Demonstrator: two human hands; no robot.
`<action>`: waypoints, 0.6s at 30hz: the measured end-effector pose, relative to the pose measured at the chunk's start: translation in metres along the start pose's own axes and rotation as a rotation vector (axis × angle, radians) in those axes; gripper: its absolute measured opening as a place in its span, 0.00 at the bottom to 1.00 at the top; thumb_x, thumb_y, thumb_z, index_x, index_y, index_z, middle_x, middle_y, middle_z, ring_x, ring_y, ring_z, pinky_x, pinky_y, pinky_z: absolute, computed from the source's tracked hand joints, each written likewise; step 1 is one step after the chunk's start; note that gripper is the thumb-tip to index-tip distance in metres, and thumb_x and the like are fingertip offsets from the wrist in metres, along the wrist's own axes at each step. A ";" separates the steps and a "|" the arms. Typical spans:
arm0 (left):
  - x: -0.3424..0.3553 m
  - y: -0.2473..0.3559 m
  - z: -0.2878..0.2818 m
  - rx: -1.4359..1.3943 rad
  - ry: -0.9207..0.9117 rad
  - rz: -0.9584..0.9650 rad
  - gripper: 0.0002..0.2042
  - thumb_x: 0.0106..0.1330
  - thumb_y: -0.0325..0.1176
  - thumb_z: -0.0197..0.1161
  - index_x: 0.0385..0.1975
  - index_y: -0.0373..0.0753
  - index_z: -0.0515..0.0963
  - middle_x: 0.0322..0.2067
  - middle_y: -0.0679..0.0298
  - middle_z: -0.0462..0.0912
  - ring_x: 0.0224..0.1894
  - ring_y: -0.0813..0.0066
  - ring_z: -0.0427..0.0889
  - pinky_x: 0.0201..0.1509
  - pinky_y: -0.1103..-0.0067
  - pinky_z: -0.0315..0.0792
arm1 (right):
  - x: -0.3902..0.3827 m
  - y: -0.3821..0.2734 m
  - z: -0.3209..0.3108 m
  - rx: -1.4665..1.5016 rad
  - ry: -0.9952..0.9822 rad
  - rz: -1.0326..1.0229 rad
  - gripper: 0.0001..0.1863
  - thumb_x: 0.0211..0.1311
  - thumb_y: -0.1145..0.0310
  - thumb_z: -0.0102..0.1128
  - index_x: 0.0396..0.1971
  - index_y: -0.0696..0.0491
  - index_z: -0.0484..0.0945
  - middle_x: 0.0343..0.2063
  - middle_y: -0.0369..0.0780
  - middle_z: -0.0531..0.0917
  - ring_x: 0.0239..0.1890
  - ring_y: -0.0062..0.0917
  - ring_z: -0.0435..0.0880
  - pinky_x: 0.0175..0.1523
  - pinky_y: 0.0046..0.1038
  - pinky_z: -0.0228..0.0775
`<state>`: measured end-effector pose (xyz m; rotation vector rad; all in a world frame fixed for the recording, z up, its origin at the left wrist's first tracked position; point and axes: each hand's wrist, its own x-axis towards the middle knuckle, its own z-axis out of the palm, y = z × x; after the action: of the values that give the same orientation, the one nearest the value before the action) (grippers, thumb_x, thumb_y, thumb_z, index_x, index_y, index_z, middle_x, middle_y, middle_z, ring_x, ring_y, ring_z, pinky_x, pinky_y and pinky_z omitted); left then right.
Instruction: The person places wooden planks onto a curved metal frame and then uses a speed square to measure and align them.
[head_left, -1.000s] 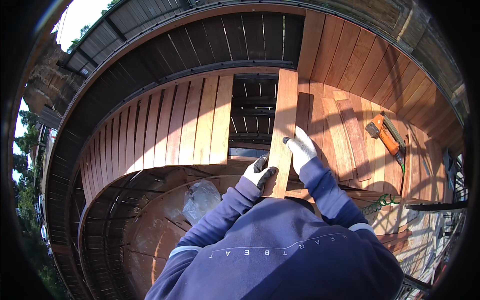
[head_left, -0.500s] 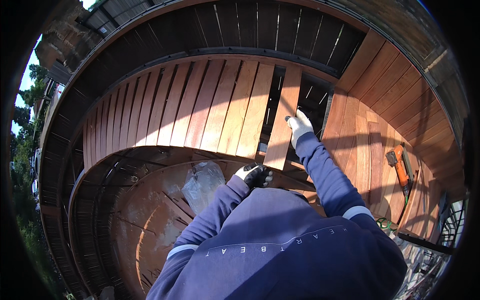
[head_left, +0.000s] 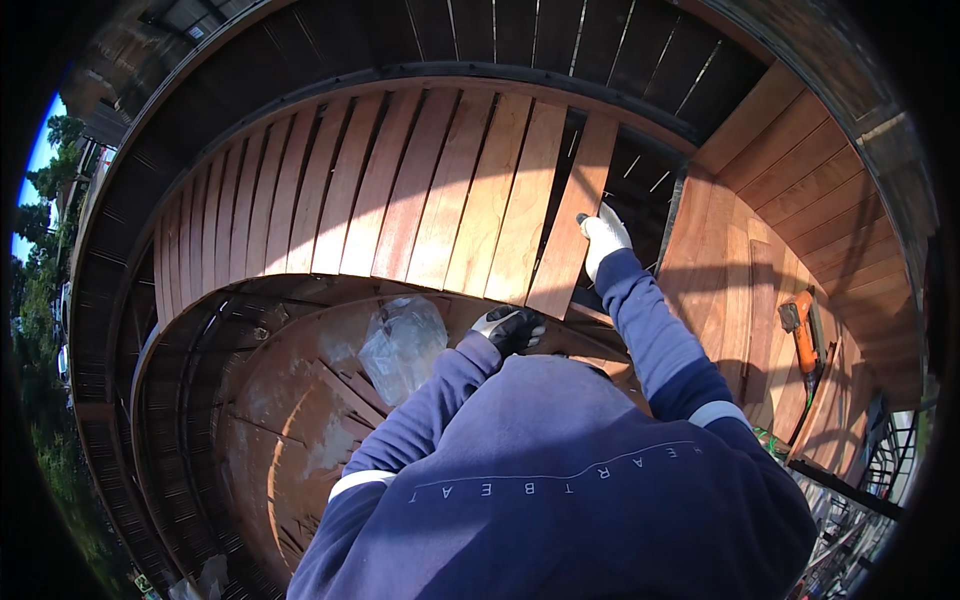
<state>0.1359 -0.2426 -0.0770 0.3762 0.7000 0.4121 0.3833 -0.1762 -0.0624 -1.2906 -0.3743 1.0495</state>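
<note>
A loose reddish-brown wooden plank [head_left: 578,205] lies across the curved frame, beside a row of laid planks [head_left: 455,200]. My right hand [head_left: 606,238], in a white work glove, grips its right edge with the thumb on top; the fingers beneath are hidden. At the plank's near end is my left hand [head_left: 510,328], in a black-and-white glove, its fingers curled against the row's front edge. Whether something sits inside those fingers cannot be made out. A narrow wedge-shaped gap, wider at the far end, separates the plank from its left neighbour.
An orange power tool [head_left: 800,335] with a hose rests on boards [head_left: 720,270] at the right. Right of the plank, an opening shows dark framing [head_left: 640,185]. A clear plastic bag [head_left: 403,345] and wood offcuts [head_left: 345,393] lie on the lower floor. A tall slatted wall [head_left: 520,35] curves behind.
The plank's near end has swung left, almost against the neighbouring plank, so the gap between them has narrowed. Both hands stay at the plank. The whole view has shifted slightly.
</note>
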 end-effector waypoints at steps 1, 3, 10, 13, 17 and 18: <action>-0.002 0.004 0.005 0.028 0.062 -0.020 0.20 0.61 0.37 0.64 0.49 0.33 0.73 0.40 0.55 0.81 0.39 0.64 0.81 0.44 0.70 0.78 | 0.000 0.001 0.000 -0.002 -0.014 -0.013 0.18 0.51 0.81 0.53 0.45 0.56 0.76 0.26 0.33 0.75 0.28 0.18 0.69 0.37 0.21 0.64; -0.010 0.013 0.020 0.075 0.146 -0.037 0.21 0.61 0.39 0.64 0.49 0.33 0.73 0.38 0.56 0.82 0.38 0.65 0.82 0.43 0.71 0.78 | 0.000 0.001 0.000 -0.083 -0.015 -0.005 0.17 0.53 0.80 0.54 0.45 0.56 0.76 0.24 0.32 0.74 0.27 0.18 0.69 0.36 0.22 0.63; -0.001 0.008 0.004 0.115 0.147 -0.044 0.13 0.65 0.32 0.59 0.45 0.32 0.75 0.39 0.53 0.82 0.39 0.61 0.83 0.44 0.69 0.78 | 0.007 0.007 -0.007 -0.142 -0.047 0.008 0.19 0.55 0.77 0.55 0.49 0.57 0.75 0.29 0.33 0.76 0.29 0.17 0.69 0.40 0.21 0.64; -0.001 0.012 0.005 0.122 0.153 -0.096 0.13 0.64 0.32 0.60 0.45 0.31 0.76 0.39 0.53 0.82 0.38 0.62 0.82 0.43 0.70 0.78 | 0.004 0.003 -0.004 -0.205 -0.075 -0.026 0.18 0.55 0.76 0.55 0.48 0.57 0.75 0.28 0.34 0.76 0.28 0.18 0.69 0.39 0.22 0.64; 0.000 0.012 0.006 0.129 0.163 -0.093 0.14 0.63 0.32 0.61 0.46 0.31 0.76 0.39 0.53 0.82 0.37 0.63 0.82 0.43 0.71 0.78 | 0.008 0.004 -0.001 -0.294 -0.103 -0.103 0.20 0.53 0.75 0.57 0.48 0.57 0.74 0.27 0.38 0.78 0.29 0.22 0.72 0.39 0.27 0.66; -0.001 0.013 0.008 0.130 0.157 -0.090 0.15 0.63 0.32 0.61 0.46 0.30 0.76 0.39 0.53 0.82 0.37 0.63 0.82 0.43 0.71 0.78 | 0.011 0.006 -0.003 -0.341 -0.121 -0.121 0.21 0.52 0.75 0.57 0.49 0.58 0.74 0.29 0.39 0.78 0.29 0.24 0.72 0.39 0.27 0.66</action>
<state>0.1376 -0.2338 -0.0643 0.4365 0.8958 0.3138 0.3886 -0.1694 -0.0721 -1.4877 -0.7395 0.9911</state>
